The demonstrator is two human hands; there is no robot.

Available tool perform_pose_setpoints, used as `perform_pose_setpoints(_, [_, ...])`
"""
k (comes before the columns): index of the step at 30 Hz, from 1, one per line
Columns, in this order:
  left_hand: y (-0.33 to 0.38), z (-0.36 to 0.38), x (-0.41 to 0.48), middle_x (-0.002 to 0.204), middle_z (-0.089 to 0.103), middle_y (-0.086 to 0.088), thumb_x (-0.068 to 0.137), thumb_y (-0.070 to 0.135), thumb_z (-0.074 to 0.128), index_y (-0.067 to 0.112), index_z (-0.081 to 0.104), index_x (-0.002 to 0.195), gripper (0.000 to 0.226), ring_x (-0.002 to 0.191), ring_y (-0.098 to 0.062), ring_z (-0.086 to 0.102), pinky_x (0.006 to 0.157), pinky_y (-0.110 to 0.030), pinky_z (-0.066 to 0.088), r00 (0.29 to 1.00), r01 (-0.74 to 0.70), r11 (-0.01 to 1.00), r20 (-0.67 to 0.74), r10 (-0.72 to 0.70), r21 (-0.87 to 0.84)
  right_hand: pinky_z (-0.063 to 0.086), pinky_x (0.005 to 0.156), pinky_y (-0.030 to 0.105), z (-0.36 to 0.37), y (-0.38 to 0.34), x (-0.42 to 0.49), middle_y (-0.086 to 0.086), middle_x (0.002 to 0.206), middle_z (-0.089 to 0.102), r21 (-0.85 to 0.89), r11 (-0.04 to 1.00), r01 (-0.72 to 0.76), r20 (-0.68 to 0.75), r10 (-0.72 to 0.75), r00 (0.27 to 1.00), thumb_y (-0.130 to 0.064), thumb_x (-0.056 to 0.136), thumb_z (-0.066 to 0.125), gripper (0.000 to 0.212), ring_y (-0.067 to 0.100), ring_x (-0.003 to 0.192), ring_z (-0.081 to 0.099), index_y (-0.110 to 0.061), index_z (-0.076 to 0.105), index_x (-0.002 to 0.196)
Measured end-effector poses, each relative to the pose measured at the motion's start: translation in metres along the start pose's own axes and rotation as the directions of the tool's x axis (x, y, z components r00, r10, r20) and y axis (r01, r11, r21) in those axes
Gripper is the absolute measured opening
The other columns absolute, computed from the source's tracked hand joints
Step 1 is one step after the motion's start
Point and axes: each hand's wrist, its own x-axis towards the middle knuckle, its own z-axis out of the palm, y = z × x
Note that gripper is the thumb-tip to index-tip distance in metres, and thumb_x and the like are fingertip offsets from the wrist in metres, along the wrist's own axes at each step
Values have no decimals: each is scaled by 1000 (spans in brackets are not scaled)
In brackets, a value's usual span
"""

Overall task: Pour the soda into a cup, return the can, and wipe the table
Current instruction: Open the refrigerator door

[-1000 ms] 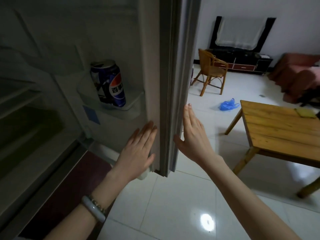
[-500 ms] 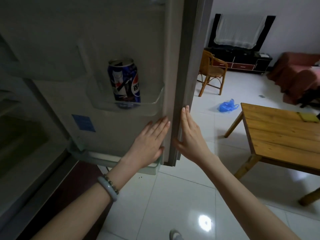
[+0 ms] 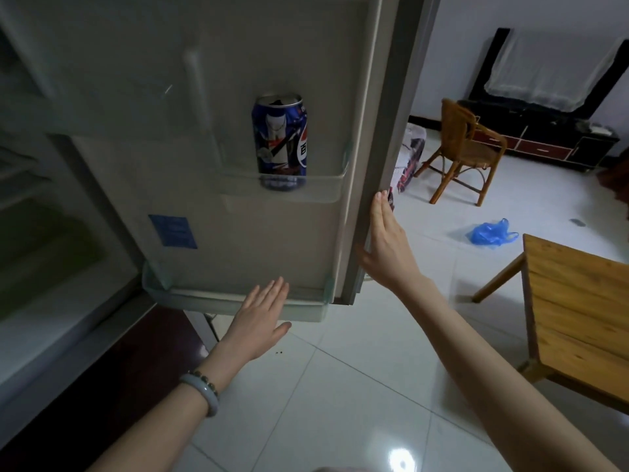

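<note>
The left hand (image 3: 258,321) has slipped off the fridge door (image 3: 255,233), fingers straight, empty; the right hand (image 3: 388,247) stays flat on its edge. The can (image 3: 279,141) stands in the door shelf (image 3: 320,194) — returned; wiping the counter (image 3: 578,301) likely remains.

Printed on the blue can (image 3: 279,137), upright in the door shelf (image 3: 326,195): the round red, white and blue Pepsi emblem and, across it, the white Chinese character 百, cut off where the can curves away. Lower on the fridge door (image 3: 255,240), a blue sticker (image 3: 172,230) with lines of pale print, too blurred to read. On the bag (image 3: 410,155) past the door's edge, red and black printing, illegible.
</note>
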Motion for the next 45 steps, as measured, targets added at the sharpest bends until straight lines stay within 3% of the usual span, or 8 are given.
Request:
perform_pose_setpoints(7, [1,26,21,155,-10,-2,81,61,8,15,-8,148,84,139,-14,-17,115,-34,-11,997,59,998,46,-59,-5,11,117,34,17,28,50,19,156,0,14,999,35,56,-36,998,-11,83,58,87,27,145,1,2,0,147])
perform_pose_setpoints(13, [5,21,50,155,-15,-2,94,50,36,14,-8,149,79,142,-14,-15,114,-33,-10,993,102,994,65,-99,-47,21,114,40,30,36,73,19,156,-3,36,997,72,133,-76,988,-14,80,61,93,29,145,1,-6,0,149])
perform_pose_setpoints(27, [10,16,95,157,-10,-6,94,44,41,12,-4,149,79,144,-17,-10,117,-36,-5,977,196,980,91,-192,-34,16,116,42,31,55,105,13,157,-6,-77,984,161,176,-146,973,-19,84,59,90,25,145,-3,-16,-1,150])
perform_pose_setpoints(45, [-4,6,142,157,-8,-7,94,40,42,9,-4,149,78,144,-18,-7,117,-34,-2,962,242,968,145,-232,-59,11,116,40,47,56,133,11,157,-4,-24,975,222,233,-210,950,-19,86,56,85,24,145,-3,-12,0,150])
